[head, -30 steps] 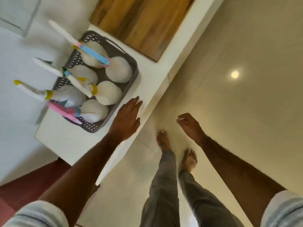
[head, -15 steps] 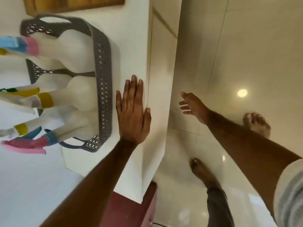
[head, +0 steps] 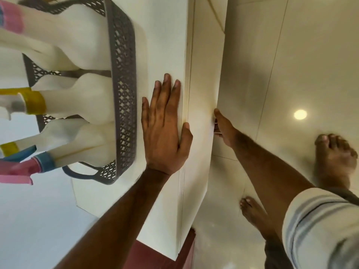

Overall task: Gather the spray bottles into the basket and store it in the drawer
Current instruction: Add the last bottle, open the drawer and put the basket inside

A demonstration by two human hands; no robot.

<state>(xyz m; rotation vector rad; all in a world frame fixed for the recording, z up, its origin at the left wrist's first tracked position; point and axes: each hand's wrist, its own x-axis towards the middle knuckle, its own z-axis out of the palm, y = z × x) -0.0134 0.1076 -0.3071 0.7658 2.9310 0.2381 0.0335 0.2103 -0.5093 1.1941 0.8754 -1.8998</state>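
A grey lattice basket (head: 124, 94) stands on the white cabinet top (head: 165, 35) and holds several white spray bottles (head: 85, 98) with yellow, pink and blue collars and triggers. My left hand (head: 163, 129) lies flat and empty on the top, just right of the basket, with its thumb over the front edge. My right hand (head: 223, 129) is lower, at the bottom edge of the white drawer front (head: 202, 74). Its thumb lies along that edge and its fingers curl behind it, out of sight.
A glossy beige tiled floor (head: 291, 55) stretches to the right, with my two bare feet (head: 334, 156) on it. A dark red surface (head: 155, 257) shows below the cabinet's near corner. A pale wall lies left of the cabinet.
My head has come closer to the cabinet. My right hand moved left from mid-air to the drawer front's lower edge and hooked onto it. My left hand stayed flat beside the basket.
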